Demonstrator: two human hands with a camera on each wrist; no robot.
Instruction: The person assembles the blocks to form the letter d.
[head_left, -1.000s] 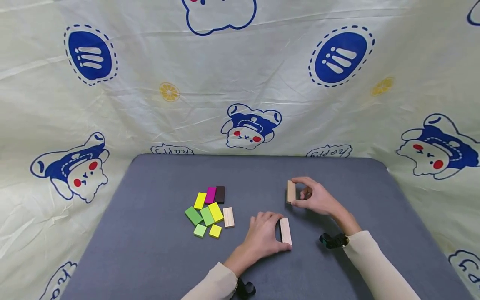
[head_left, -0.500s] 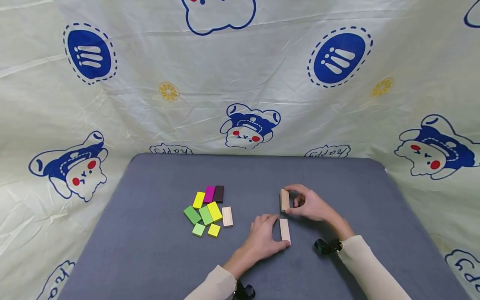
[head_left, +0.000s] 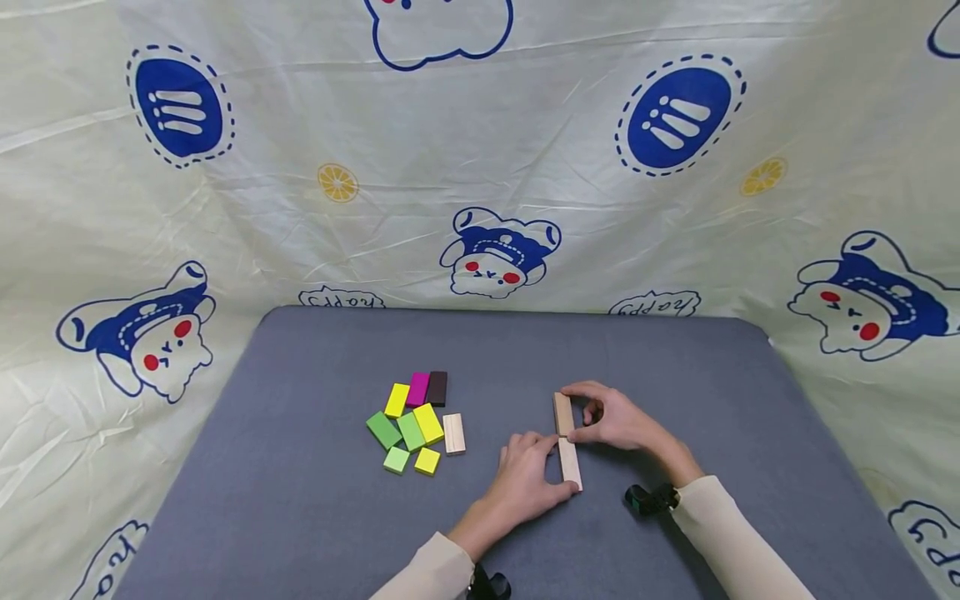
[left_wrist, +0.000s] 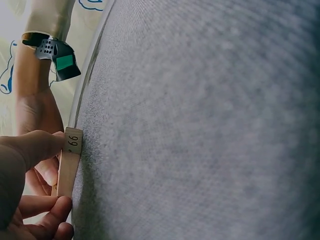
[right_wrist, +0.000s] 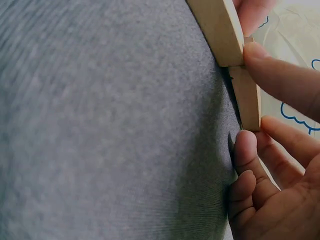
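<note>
Two plain wooden blocks lie end to end on the grey table in the head view. My left hand [head_left: 522,477] pinches the near block [head_left: 571,467] lengthwise, thumb at its near end and fingertips at its far end. Dark printed digits show on that block's end [left_wrist: 73,141] in the left wrist view. With thumb and finger, my right hand [head_left: 621,419] holds the far block [head_left: 562,414] by its two ends. In the right wrist view the far block [right_wrist: 247,100] meets the near one [right_wrist: 217,27], slightly offset at the joint.
Left of my hands lies a group of small blocks: several yellow [head_left: 428,423] and green [head_left: 384,430] ones, a magenta one [head_left: 418,389], a dark brown one [head_left: 438,389] and a plain wooden one [head_left: 453,434]. A printed cloth [head_left: 390,233] hangs behind the grey table [head_left: 300,525].
My right hand has brought its wooden block toward me and slightly left, up to the far end of the near block. The left hand stays in place on its block.
</note>
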